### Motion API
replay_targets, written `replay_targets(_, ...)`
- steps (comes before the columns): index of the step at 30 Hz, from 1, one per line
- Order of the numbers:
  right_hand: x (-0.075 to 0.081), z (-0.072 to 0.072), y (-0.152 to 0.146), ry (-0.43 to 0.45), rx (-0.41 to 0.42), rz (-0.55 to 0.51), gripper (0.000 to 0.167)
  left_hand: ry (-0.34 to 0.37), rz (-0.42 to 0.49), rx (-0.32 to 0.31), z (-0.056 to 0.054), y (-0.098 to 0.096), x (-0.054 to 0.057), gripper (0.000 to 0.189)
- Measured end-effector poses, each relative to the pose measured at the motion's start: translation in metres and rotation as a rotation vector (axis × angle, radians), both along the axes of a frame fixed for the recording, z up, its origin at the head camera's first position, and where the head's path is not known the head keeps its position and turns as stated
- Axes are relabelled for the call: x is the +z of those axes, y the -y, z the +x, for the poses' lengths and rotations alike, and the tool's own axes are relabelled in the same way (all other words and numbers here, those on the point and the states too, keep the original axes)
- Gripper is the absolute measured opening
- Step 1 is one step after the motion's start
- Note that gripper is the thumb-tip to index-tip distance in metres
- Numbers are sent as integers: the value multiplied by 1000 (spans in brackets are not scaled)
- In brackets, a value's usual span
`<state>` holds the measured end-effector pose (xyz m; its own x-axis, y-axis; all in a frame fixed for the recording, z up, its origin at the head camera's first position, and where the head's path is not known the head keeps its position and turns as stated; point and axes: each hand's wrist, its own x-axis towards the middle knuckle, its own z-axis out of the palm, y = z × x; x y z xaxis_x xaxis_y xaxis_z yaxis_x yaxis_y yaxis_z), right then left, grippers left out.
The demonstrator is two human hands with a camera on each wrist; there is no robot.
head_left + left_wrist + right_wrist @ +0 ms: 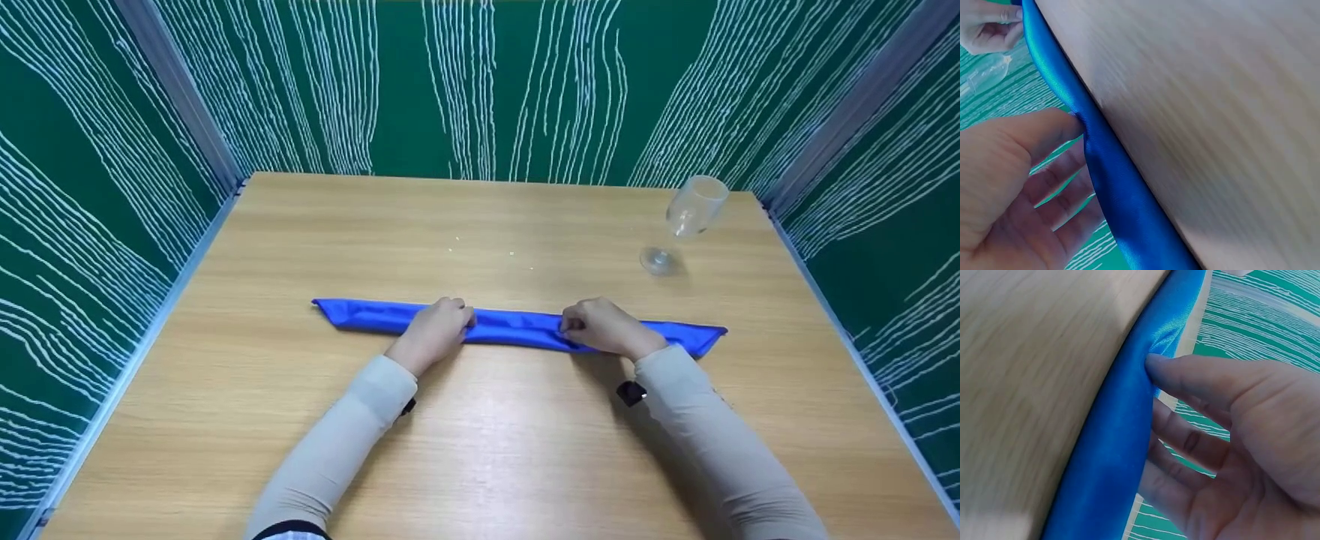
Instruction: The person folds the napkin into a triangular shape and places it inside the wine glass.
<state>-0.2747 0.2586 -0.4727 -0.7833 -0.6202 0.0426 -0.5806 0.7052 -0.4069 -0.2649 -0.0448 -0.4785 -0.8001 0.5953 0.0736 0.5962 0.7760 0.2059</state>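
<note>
A shiny blue cloth (pixel 517 328), rolled into a long narrow strip with pointed ends, lies crosswise on the wooden table. Left of its middle, my left hand (pixel 437 330) grips it from above. My right hand (pixel 606 328) pinches the strip right of the middle. In the left wrist view, the thumb (pixel 1053 126) presses on the near side of the cloth, with the other fingers curving behind it. The right wrist view has the thumb (pixel 1185 374) dented into the cloth (pixel 1112 433), and those fingertips are partly hidden along its far side.
A clear stemmed glass (pixel 694 210) stands upright at the back right of the table (pixel 480 450). Several tiny white specks lie behind the cloth. Green walls (pixel 510 90) with white wavy lines enclose the back and both sides.
</note>
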Motion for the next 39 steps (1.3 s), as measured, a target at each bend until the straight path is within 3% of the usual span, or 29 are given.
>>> replay_targets(6, 0, 0, 1, 3, -1, 2, 4, -164, -6, -56, 3, 2, -2, 20)
replay_targets(17, 1, 1, 1, 16, -17, 3, 6, -159, -180, -62, 14, 1, 8, 14)
replay_targets(22, 0, 1, 1, 10, -18, 9, 5, -251, -214, -51, 15, -3, 4, 15)
replay_targets(30, 0, 2, 0, 10, -25, 14, 5, -398, -178, -28, 15, -9, -4, 10)
replay_targets(34, 0, 1, 0, 2, -25, 20, 5, -385, -155, -28, 9, -8, -5, 14)
replay_targets(39, -2, 1, 0, -10, -30, 20, 5, -168, -125, -16, -3, -6, -2, 14)
